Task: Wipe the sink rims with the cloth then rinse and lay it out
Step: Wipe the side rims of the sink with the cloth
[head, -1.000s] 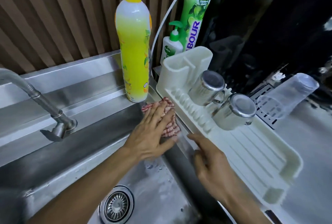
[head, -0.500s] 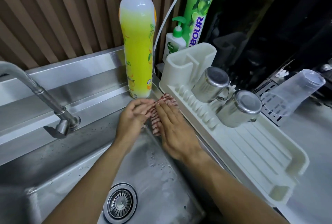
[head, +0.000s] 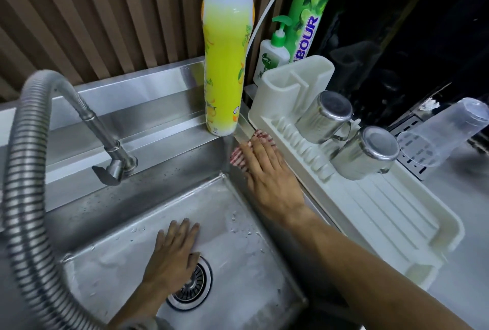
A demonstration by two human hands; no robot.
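My right hand (head: 270, 171) presses the red-striped cloth (head: 238, 156) flat-fingered on the sink's right rim (head: 244, 131), just beside the white drying rack (head: 370, 197); my left hand (head: 172, 253) hangs open and empty over the drain (head: 197, 284). Best, I judge, to keep firm, even pressure and draw along the rim's length.

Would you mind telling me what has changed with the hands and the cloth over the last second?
The cloth passed from the left hand to the right hand, which now presses it with straight fingers on the sink's right rim. The left hand let go and dropped over the drain. The yellow bottle, the drying rack and both steel cups stayed put.
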